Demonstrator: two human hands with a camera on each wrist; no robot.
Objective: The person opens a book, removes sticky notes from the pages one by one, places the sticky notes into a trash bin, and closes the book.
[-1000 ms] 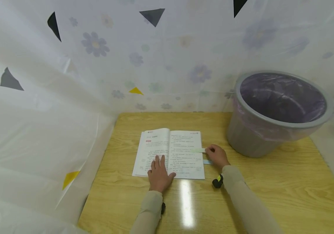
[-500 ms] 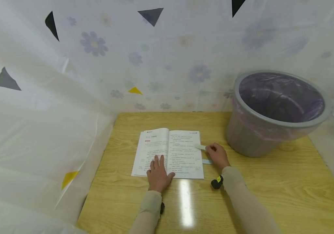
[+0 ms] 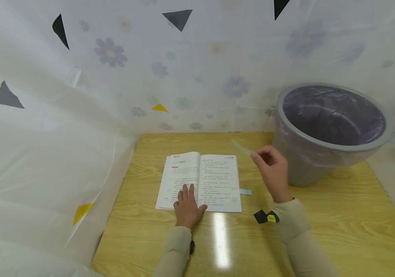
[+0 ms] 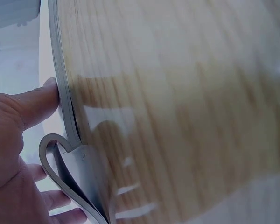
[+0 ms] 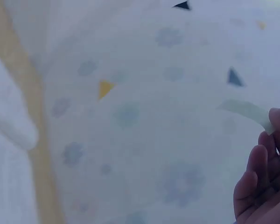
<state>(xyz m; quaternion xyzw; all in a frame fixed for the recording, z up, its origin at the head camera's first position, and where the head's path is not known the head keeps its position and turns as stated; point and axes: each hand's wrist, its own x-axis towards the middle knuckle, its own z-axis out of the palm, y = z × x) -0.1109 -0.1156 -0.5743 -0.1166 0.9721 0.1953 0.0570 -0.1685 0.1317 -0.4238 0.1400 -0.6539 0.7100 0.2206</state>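
Note:
An open book (image 3: 218, 173) with printed pages lies on the wooden table. My left hand (image 3: 187, 209) rests spread on its left page, thumb near the lower middle edge. In the left wrist view the thumb and fingers lie over the book's bottom edge (image 4: 65, 93). My right hand (image 3: 272, 173) is raised to the right of the book and pinches a pale green sticky tab (image 5: 247, 111) between thumb and forefinger. The tab's free end points up and left in the head view. A light blue sticky tab (image 3: 245, 192) sticks out from the book's right edge.
A grey waste bin (image 3: 295, 169) with a purple liner stands on the table at the right, close behind my right hand. Translucent flowered sheeting (image 3: 197, 77) hangs at the back and sides. The wooden table (image 3: 142, 242) reflects a light in front of the book.
The green tab, first lying across the right page's edge, has come off the page. My right hand has lifted it up and right. The left hand stays in place.

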